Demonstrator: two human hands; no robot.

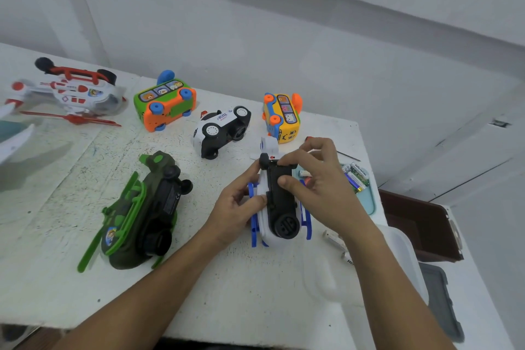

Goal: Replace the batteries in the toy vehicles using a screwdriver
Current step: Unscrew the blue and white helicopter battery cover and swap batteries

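My left hand (238, 204) and right hand (315, 179) both clamp the white-and-blue helicopter (279, 207), which lies belly up on the tabletop (227, 293) before me. My right hand hides most of the screwdriver (348, 156) and part of the battery tray (370, 204). The green helicopter (142, 213) lies left of it, with the police car (220, 129), green bus (166, 104) and yellow bus (281, 118) beyond.
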